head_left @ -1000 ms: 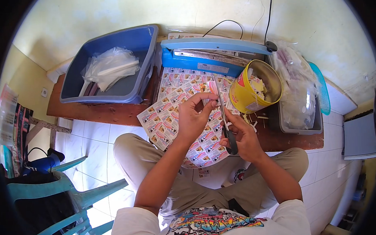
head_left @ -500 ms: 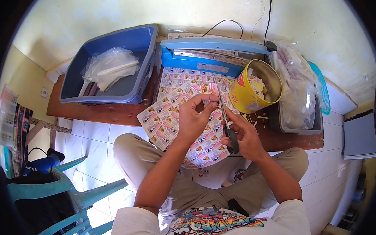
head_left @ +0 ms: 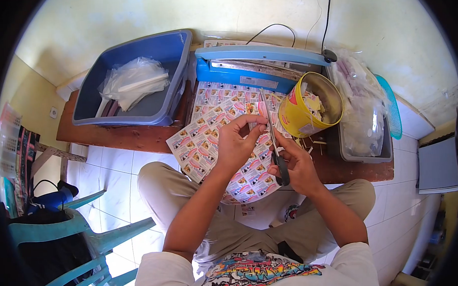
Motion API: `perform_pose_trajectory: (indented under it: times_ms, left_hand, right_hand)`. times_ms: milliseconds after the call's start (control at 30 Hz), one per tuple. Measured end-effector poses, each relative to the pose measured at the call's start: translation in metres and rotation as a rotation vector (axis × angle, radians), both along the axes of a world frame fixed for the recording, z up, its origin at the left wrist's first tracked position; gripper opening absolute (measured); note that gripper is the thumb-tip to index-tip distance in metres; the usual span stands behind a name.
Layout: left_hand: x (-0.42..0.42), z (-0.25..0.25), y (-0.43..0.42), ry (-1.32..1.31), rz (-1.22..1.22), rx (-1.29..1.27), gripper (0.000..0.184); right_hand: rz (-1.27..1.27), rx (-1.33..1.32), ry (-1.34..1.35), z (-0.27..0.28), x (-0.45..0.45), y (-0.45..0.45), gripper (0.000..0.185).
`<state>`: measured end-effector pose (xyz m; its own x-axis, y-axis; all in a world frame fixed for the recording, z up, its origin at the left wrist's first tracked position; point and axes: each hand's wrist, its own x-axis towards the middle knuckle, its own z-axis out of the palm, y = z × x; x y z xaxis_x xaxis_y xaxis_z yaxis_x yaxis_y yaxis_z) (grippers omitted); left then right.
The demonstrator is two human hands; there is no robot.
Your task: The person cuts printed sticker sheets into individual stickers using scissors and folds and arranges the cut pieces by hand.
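My right hand (head_left: pixel 296 165) is wrapped round a pair of scissors (head_left: pixel 282 172) with black handles, its blades pointing away from me. Between the thumb and forefinger of my left hand (head_left: pixel 239 137) is a small printed paper label (head_left: pixel 262 109), held right beside the blades. Whether the blades touch the label's edge I cannot tell. Below both hands lie printed label sheets (head_left: pixel 194 146), spread over the low wooden bench and hanging past its front edge.
A blue impulse sealer (head_left: pixel 247 79) stands behind the sheets. Right of it, a yellow tin (head_left: pixel 299 110) holds paper scraps. A blue tub (head_left: pixel 132 117) with plastic bags is at left, a grey tray (head_left: pixel 358 156) of plastic packs at right. A green chair (head_left: pixel 91 238) stands nearby.
The scissor handles have shifted very slightly left and away from me. My left hand and the label stay almost where they were.
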<state>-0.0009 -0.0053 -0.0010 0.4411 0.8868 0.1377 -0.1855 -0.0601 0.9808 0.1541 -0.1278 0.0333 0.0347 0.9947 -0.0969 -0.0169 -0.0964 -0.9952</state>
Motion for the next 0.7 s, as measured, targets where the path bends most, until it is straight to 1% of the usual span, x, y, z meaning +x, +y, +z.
perform_pose_trajectory:
  times_ms: [33,233,367,467,533,567,700]
  left_hand:
    - [0.001,0.001,-0.001,-0.025,0.019,0.000,0.012]
    - [0.003,-0.010,0.003,-0.053,0.019,0.010,0.012]
    - [0.002,-0.008,0.003,-0.072,0.016,0.004,0.013]
    - [0.001,0.000,0.001,-0.061,0.016,0.001,0.013]
    - [-0.002,0.006,0.000,0.043,-0.049,-0.036,0.016]
    - [-0.001,0.005,0.000,0.043,-0.051,-0.036,0.016]
    - [0.000,0.000,0.000,-0.029,-0.047,-0.044,0.017]
  right_hand:
    - [-0.002,0.007,-0.003,0.000,0.000,0.000,0.096]
    - [-0.008,0.014,0.027,-0.004,-0.001,0.000,0.095]
    - [-0.004,0.032,0.014,-0.004,-0.001,0.001,0.095]
    - [0.001,0.012,0.023,-0.005,-0.001,0.001,0.095]
    - [-0.014,0.035,0.025,-0.009,-0.001,0.001,0.096]
    - [-0.016,0.035,0.025,-0.008,-0.001,0.001,0.096]
    - [-0.021,0.020,0.028,-0.008,-0.001,0.002,0.097]
